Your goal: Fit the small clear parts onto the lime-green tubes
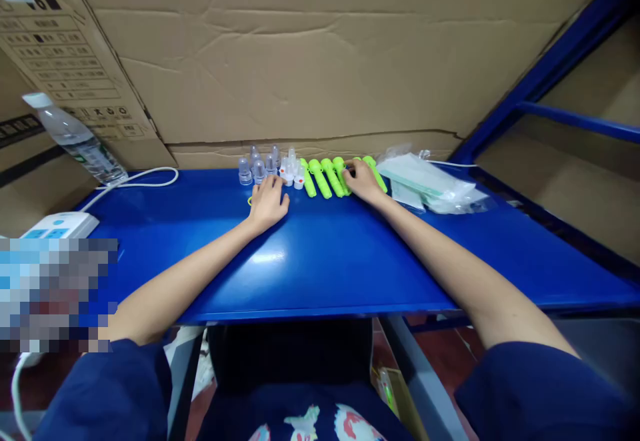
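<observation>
My left hand [269,202] rests on the blue table with its fingers apart and the thumb out to the side. Just beyond its fingertips stand several clear plastic caps [259,172] and a cluster of small white pieces [288,173] with red marks. A small yellow ring-like bit [250,200] shows beside that hand. To the right lies a row of bright green handles [320,180] with rounded heads, shaped like small torches. My right hand [364,180] reaches over this row, its fingers curled down on one green handle; the hand partly hides the handles beneath it.
Clear bags with white and pale green contents [435,181] lie right of the handles. At left are a tilted water bottle [80,138], a white power strip [63,226] and a cable. A cardboard wall [320,74] backs the blue table [320,261]; a blue frame [545,61] rises at right.
</observation>
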Available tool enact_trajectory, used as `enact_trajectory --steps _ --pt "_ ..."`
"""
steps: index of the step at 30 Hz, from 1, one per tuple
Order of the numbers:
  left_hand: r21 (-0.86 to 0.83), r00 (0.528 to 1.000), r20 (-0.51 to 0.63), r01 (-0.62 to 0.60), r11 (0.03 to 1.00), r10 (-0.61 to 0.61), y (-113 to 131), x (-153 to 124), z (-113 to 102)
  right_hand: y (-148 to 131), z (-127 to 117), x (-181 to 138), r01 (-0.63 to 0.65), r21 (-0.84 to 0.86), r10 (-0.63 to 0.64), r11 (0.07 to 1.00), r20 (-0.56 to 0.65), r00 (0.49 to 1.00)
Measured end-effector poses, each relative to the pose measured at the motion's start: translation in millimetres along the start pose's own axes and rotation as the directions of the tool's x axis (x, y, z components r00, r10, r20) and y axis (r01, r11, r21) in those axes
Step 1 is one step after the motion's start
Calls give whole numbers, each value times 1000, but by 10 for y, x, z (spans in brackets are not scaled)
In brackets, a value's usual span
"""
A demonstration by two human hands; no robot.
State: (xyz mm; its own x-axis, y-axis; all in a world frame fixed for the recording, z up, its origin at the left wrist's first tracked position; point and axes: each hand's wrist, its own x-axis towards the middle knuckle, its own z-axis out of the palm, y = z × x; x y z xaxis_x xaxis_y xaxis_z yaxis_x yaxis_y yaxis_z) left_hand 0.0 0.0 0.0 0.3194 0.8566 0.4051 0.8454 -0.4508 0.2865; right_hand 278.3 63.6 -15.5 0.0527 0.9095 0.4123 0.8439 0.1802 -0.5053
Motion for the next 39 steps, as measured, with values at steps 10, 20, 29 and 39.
enact_trajectory --steps 10,20,29,39 --pt "68 998 63 -2 998 -2 -57 13 8 -48 -184 -86 -157 -356 150 921 -49 988" --pt "108 1000 19 -1 994 -1 -257 93 -10 -143 -226 -116 -195 -367 214 910 12 977" --pt "72 998 29 61 996 -63 -295 132 -86 -203 -216 -112 -122 -174 93 977 -170 981" --pt "-37 999 -52 -13 999 11 -303 151 -28 -468 -184 -254 195 -115 -211 974 -149 966"
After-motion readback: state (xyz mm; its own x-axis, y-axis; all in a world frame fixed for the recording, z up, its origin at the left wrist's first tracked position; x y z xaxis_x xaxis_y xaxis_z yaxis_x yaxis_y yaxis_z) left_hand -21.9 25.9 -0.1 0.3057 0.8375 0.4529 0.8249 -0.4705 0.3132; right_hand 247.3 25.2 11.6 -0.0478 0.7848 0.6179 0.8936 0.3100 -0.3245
